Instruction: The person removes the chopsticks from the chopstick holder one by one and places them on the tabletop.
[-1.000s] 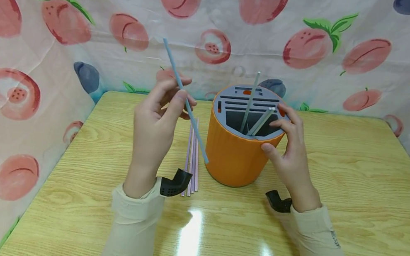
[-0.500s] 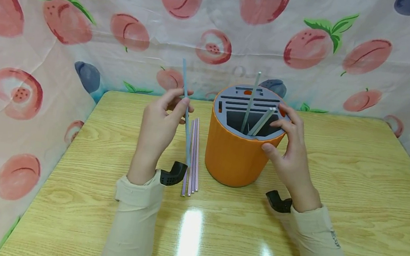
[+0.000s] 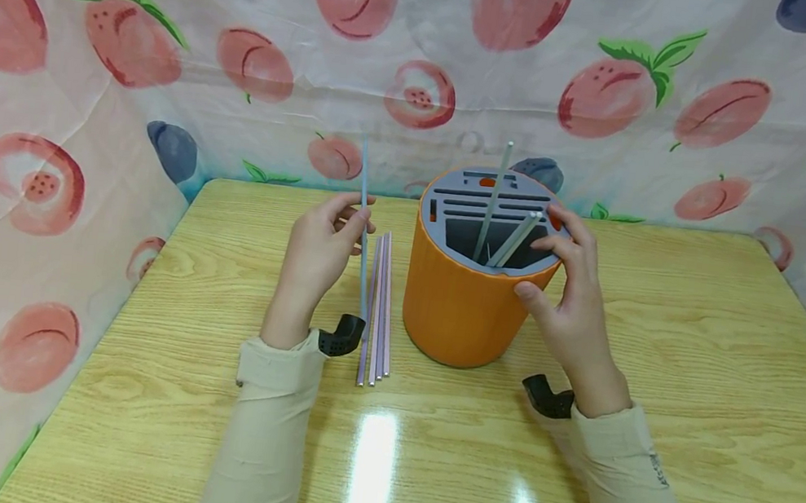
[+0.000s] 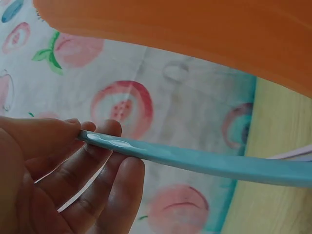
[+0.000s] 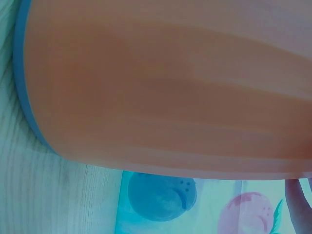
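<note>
My left hand (image 3: 314, 254) pinches a thin light blue stick (image 3: 363, 272) between thumb and fingers. The stick stands nearly upright, left of the orange round holder (image 3: 458, 315); in the left wrist view the blue stick (image 4: 219, 165) crosses the frame. My right hand (image 3: 575, 294) grips the holder's right rim, thumb outside and fingertips over the top opening. Three pale green sticks (image 3: 495, 196) lean inside the holder's large front compartment. In the right wrist view the holder's orange wall (image 5: 161, 102) fills most of the frame, with only a bit of a finger showing.
Several lilac and pink sticks (image 3: 379, 315) lie side by side on the wooden table (image 3: 441, 452), between my left hand and the holder. The holder's grey top (image 3: 498, 184) has narrow slots behind the large opening. A fruit-print cloth (image 3: 350, 57) hangs behind the table.
My left hand has come down and slightly right with the blue stick, which has turned from a slant to nearly upright. The right hand and the holder have stayed put.
</note>
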`<state>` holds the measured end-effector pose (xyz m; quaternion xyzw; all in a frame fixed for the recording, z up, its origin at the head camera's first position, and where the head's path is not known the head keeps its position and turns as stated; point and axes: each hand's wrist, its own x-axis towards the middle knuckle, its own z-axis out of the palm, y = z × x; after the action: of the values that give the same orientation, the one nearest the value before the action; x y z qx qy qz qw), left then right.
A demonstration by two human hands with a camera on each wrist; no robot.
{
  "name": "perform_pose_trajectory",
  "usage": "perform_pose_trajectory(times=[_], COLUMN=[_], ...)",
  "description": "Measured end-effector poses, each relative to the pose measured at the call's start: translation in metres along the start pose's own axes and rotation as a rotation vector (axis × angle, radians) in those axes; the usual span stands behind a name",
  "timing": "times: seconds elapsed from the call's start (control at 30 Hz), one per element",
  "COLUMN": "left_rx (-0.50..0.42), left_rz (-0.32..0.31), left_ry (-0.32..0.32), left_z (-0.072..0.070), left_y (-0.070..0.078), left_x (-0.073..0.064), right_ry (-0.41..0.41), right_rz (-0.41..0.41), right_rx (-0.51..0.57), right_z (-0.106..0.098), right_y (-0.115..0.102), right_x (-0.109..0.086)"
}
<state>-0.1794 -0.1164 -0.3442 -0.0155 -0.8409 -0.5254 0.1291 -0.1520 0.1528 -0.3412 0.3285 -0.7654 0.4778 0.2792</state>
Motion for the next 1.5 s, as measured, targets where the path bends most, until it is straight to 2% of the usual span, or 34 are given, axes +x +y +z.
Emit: perform_pose_trajectory(times=[0.27, 0.5, 1.03, 1.33, 1.5], left_rx=[0.019, 0.043, 0.033, 0.077, 0.101], left_rz=[-0.057, -0.128, -0.179, -0.256, -0.28], left_ry=[-0.029, -0.078, -0.116, -0.177, -0.186], left_z=[0.005, 0.007, 0.004, 0.013, 0.021], left_y=[-0.014, -0.022, -0.035, -0.051, -0.064], left_x=[0.005, 0.008, 0.01, 0.013, 0.014], right_ry=[0.002, 0.0, -0.002, 0.006, 0.006], right_rz=[0.006, 0.009, 0.009, -0.003, -0.007], right_rx=[0.0, 0.0, -0.006, -0.015, -0.004], right_z=[0.0, 0.0, 0.001, 0.001, 0.001], right_y=[0.0, 0.0, 0.001, 0.001, 0.001], right_x=[-0.001, -0.001, -0.001, 0.0, 0.0])
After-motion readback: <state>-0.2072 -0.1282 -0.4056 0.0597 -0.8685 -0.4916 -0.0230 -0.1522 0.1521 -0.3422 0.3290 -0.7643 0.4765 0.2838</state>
